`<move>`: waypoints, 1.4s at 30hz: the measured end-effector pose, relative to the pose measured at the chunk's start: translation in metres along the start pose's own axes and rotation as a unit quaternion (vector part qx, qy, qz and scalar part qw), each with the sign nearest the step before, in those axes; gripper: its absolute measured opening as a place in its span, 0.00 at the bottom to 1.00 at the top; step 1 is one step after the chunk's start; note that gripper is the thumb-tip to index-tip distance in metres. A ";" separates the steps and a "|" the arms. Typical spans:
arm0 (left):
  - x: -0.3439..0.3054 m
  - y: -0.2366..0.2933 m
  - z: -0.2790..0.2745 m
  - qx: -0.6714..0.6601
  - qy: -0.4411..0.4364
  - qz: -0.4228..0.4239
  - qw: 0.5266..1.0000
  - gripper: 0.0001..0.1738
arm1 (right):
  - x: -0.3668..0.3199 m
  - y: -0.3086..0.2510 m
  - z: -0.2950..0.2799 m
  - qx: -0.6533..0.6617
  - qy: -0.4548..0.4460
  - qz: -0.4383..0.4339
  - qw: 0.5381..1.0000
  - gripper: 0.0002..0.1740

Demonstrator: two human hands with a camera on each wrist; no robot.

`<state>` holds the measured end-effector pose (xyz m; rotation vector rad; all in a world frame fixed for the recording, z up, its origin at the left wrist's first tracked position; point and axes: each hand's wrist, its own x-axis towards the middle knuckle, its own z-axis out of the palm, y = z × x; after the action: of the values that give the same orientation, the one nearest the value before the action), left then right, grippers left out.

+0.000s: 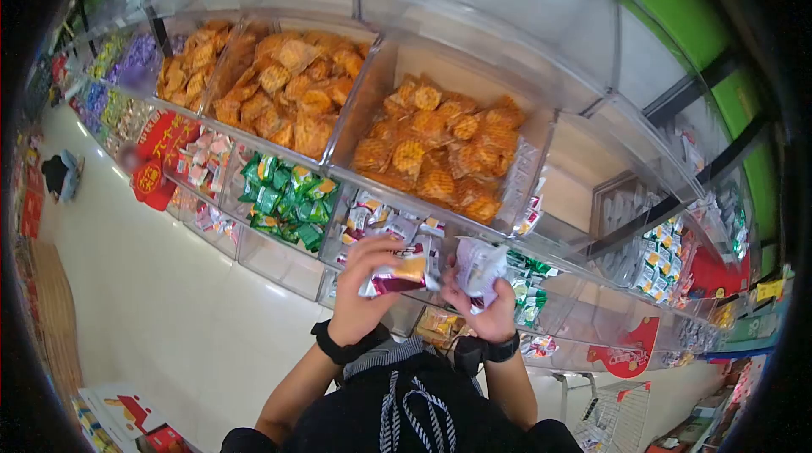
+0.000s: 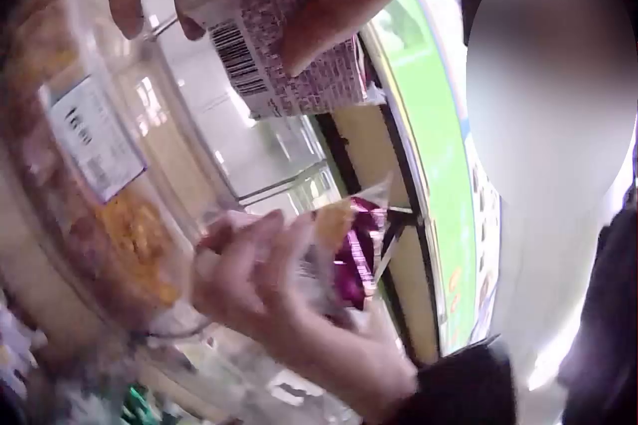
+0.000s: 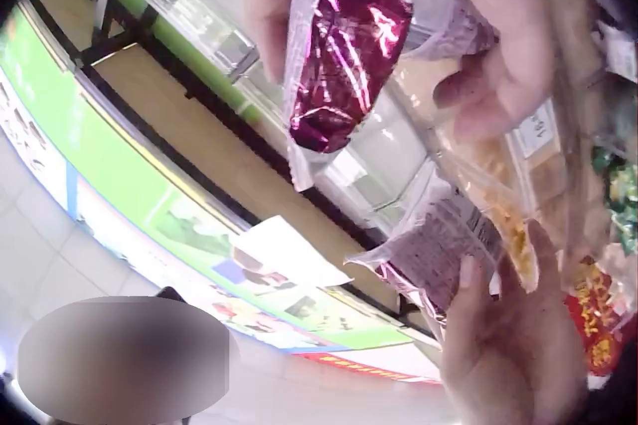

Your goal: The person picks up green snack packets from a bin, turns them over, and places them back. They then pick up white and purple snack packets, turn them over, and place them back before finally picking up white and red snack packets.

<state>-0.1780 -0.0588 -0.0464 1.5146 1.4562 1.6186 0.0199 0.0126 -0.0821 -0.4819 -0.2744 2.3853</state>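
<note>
A white and maroon snack packet (image 1: 403, 274) with an orange picture is held by my left hand (image 1: 359, 285). In the left wrist view the back of this packet (image 2: 269, 51) shows a barcode and small print, with the thumb laid across it. My right hand (image 1: 491, 314) grips a second snack packet (image 1: 480, 267), its pale printed side up in the head view. Shiny maroon foil covers the other face of that packet (image 3: 351, 61) in the right wrist view. Both packets are over a lower bin of similar white and maroon packets (image 1: 381, 218), close beside each other.
Clear upper bins hold orange crinkle-cut snacks (image 1: 444, 144) in clear wrappers. In the lower row are green packets (image 1: 288, 199) and, farther left, a red sign (image 1: 165, 144). A shopping cart (image 1: 613, 415) stands at the lower right. Dark shelf bars (image 1: 643, 225) cross the right side.
</note>
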 end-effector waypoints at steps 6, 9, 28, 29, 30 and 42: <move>0.011 0.043 0.041 0.047 -0.046 0.067 0.996 0.25 | -0.038 -0.015 0.042 0.000 -0.098 -0.062 0.993 0.39; 0.015 0.057 0.060 0.050 -0.121 0.116 0.985 0.30 | -0.050 -0.032 0.041 -0.028 -0.078 -0.091 0.992 0.42; 0.020 0.085 0.155 -0.094 -0.116 -0.075 0.986 0.12 | -0.117 -0.078 0.026 -0.458 0.104 -0.494 0.732 0.44; 0.019 0.086 0.157 -0.096 -0.117 -0.072 0.986 0.12 | -0.120 -0.082 0.027 -0.459 0.105 -0.497 0.729 0.44; 0.017 0.087 0.159 -0.142 -0.137 -0.099 0.975 0.11 | -0.123 -0.088 0.031 -0.573 0.106 -0.482 0.654 0.42; 0.016 0.088 0.147 -0.297 -0.128 -0.197 0.926 0.12 | -0.130 -0.086 0.041 -0.631 0.076 -0.426 0.644 0.24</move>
<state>-0.0216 -0.0190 0.0123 0.9643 0.9267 1.3777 0.1442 -0.0119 0.0169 -0.8674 -1.6902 0.8829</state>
